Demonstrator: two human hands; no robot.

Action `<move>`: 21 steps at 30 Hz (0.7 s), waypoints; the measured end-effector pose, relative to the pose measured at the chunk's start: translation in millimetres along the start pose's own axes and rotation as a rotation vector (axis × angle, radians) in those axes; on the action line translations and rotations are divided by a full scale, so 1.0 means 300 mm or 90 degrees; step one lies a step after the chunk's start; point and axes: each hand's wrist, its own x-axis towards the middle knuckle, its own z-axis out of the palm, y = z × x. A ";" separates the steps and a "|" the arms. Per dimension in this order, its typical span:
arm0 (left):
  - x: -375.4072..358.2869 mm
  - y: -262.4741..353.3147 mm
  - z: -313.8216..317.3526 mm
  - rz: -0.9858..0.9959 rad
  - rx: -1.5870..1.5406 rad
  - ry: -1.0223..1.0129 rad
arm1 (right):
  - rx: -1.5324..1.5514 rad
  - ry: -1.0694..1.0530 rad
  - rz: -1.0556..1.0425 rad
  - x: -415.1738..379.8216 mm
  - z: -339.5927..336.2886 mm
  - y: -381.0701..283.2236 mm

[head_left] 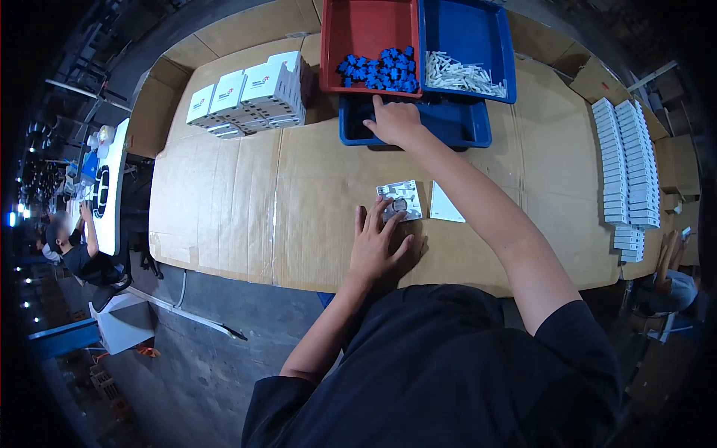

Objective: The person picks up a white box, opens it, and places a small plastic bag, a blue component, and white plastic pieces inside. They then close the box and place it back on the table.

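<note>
Lightly rested left hand [373,250], fingers spread, on one white housing [413,197] on the desk [224,216], beside one white cover [447,206]. Reached right hand [397,123], with index finger and thumb apart, to one red tray [328,45] of blue pieces [379,70]. Saw two blue trays [469,30], and illegible print on at least three white boxes [261,82].

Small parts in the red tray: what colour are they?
The small parts are blue, seen best in the head view.
</note>
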 end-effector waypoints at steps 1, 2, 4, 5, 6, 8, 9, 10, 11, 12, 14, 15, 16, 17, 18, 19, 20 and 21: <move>-0.001 0.002 -0.001 -0.003 0.002 -0.002 | -0.017 0.031 -0.002 0.002 0.018 0.015; 0.001 0.002 -0.003 -0.006 0.005 -0.003 | -0.034 0.063 -0.004 0.005 0.047 0.038; 0.000 0.001 -0.003 -0.002 0.008 0.008 | -0.027 0.118 0.002 -0.025 0.033 0.071; 0.001 0.002 -0.002 -0.001 0.008 0.013 | -0.027 0.086 0.014 -0.041 0.007 0.089; 0.003 0.003 -0.002 0.001 0.006 0.018 | -0.026 0.053 0.026 -0.054 -0.013 0.109; 0.003 0.006 -0.006 0.005 0.001 0.027 | -0.025 0.008 0.042 -0.084 -0.027 0.157; 0.002 0.007 -0.008 0.004 0.001 0.027 | -0.020 0.016 0.044 -0.092 -0.023 0.175; 0.003 0.007 -0.010 0.005 0.002 0.027 | -0.015 0.025 0.046 -0.099 -0.018 0.190; 0.004 0.008 -0.009 0.006 0.002 0.026 | -0.009 0.034 0.049 -0.105 -0.013 0.202; 0.003 0.010 -0.006 0.008 -0.004 0.028 | 0.024 0.032 0.070 -0.105 -0.002 0.212; 0.005 0.008 -0.005 0.011 -0.010 0.035 | 0.093 0.030 0.109 -0.084 0.015 0.220; 0.004 0.010 -0.007 0.011 -0.008 0.032 | 0.168 -0.012 0.128 -0.062 0.033 0.234; 0.003 0.012 -0.008 0.010 -0.006 0.030 | 0.244 -0.055 0.146 -0.035 0.051 0.249; 0.006 0.013 -0.010 0.009 -0.004 0.029 | 0.320 -0.097 0.162 -0.013 0.072 0.261; 0.010 0.011 -0.010 0.010 -0.003 0.032 | 0.261 -0.049 0.154 -0.016 0.077 0.247; 0.009 0.010 -0.007 0.009 -0.005 0.034 | 0.202 -0.003 0.145 -0.033 0.093 0.230; 0.005 0.010 -0.005 0.008 -0.008 0.035 | 0.143 0.040 0.139 -0.047 0.107 0.219; 0.005 0.013 -0.006 0.010 -0.002 0.045 | 0.151 0.060 0.112 -0.043 0.120 0.227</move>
